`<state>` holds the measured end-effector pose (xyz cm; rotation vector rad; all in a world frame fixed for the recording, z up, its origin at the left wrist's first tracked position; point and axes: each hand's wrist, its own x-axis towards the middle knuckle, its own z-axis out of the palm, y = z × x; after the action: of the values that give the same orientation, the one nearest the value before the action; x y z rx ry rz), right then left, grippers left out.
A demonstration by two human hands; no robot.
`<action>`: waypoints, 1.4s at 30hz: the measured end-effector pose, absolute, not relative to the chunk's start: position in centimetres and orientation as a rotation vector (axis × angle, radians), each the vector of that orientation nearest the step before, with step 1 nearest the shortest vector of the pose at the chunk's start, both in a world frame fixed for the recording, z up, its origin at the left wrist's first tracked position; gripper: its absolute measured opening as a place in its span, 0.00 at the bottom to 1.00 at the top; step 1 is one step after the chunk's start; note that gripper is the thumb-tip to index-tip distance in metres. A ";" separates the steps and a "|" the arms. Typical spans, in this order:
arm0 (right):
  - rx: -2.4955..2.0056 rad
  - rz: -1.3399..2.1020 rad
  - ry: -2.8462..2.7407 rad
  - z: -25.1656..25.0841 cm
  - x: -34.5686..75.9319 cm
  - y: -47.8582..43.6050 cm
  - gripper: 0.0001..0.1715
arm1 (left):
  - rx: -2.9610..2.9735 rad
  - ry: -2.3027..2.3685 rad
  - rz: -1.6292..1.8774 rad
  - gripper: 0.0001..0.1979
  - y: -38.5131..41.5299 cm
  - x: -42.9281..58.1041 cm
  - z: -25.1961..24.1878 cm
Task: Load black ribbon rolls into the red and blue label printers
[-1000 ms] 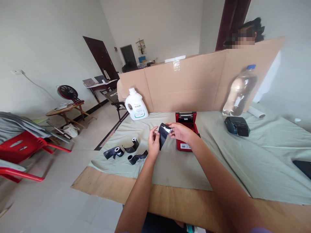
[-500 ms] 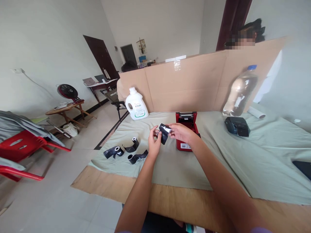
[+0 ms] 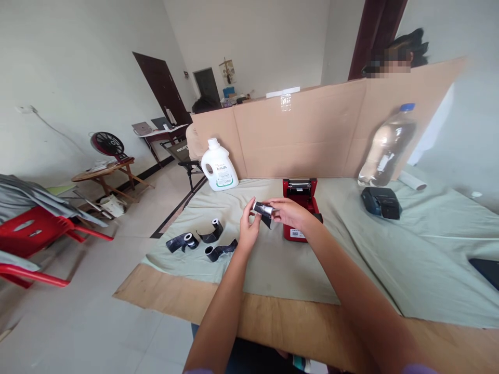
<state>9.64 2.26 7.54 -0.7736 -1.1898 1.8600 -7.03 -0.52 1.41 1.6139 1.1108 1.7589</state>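
Observation:
Above the cloth, my left hand (image 3: 250, 224) and my right hand (image 3: 291, 212) hold a small roll of black strip (image 3: 263, 210) between them. A white patch shows on the roll's side, and a loose black tail hangs below it. My left fingers are closed around the roll's left end; my right fingertips pinch its right end. Behind my right hand stands a red printer (image 3: 293, 234), lid raised, partly hidden by that hand and forearm. Left of my hands lie three partly unrolled black rolls: one roll (image 3: 189, 241), another roll (image 3: 215, 231) and a nearer one (image 3: 212, 253).
A white jug (image 3: 219, 166) stands at the back left, before a cardboard screen (image 3: 296, 135). To the right are a clear bottle (image 3: 390, 145), a dark boxy device (image 3: 380, 203) and a paper tube (image 3: 412, 179). A person (image 3: 419, 49) is behind the screen.
The roll has turned between my hands, now lying more level, and its black tail hangs at a different angle. My left fingers have shifted around it. The view has moved slightly.

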 end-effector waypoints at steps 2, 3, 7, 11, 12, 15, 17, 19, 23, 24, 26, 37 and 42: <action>-0.782 1.845 -1.215 7.5 9.6 2.2 0.11 | 1.609 1.117 1.780 0.22 -0.5 -7.1 1.5; -0.788 1.833 -1.225 7.5 9.6 2.2 0.12 | 1.610 1.115 1.786 0.21 -0.5 -7.1 1.5; -0.840 1.763 -1.305 7.7 9.6 1.8 0.13 | 1.587 1.108 1.831 0.16 -0.5 -7.3 1.7; -0.940 1.519 -1.557 8.5 9.8 0.9 0.15 | 1.464 1.038 1.868 0.11 -0.4 -7.4 1.8; -0.933 1.436 -1.653 8.7 9.8 0.6 0.17 | 1.424 1.013 1.871 0.11 -0.3 -7.4 1.8; -0.848 1.211 -1.883 9.0 9.4 0.1 0.23 | 1.306 0.973 1.882 0.12 -0.1 -7.6 1.6; -0.824 1.074 -1.940 8.8 9.0 0.0 0.20 | 1.250 0.971 1.863 0.12 0.1 -7.6 1.5; -0.826 0.982 -1.954 8.3 8.6 0.1 0.14 | 1.224 0.970 1.819 0.12 0.3 -7.6 1.3; -0.860 0.886 -1.913 7.4 8.4 0.9 0.06 | 1.255 0.938 1.721 0.17 0.3 -7.2 1.3; -0.873 0.867 -1.897 7.2 8.4 1.1 0.05 | 1.266 0.923 1.706 0.19 0.2 -7.1 1.4; -0.890 0.853 -1.863 7.1 8.6 1.4 0.02 | 1.280 0.907 1.684 0.21 0.1 -6.9 1.6; -0.887 0.877 -1.864 7.4 8.8 1.3 0.13 | 1.285 0.880 1.665 0.25 -0.2 -6.6 2.0; -0.909 0.877 -1.854 7.2 8.9 1.6 0.22 | 1.281 0.905 1.676 0.23 -0.2 -6.6 2.0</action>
<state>8.86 1.61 7.23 -0.9085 -1.8539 0.8768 -6.59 -0.24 1.99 1.2806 0.9048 1.6757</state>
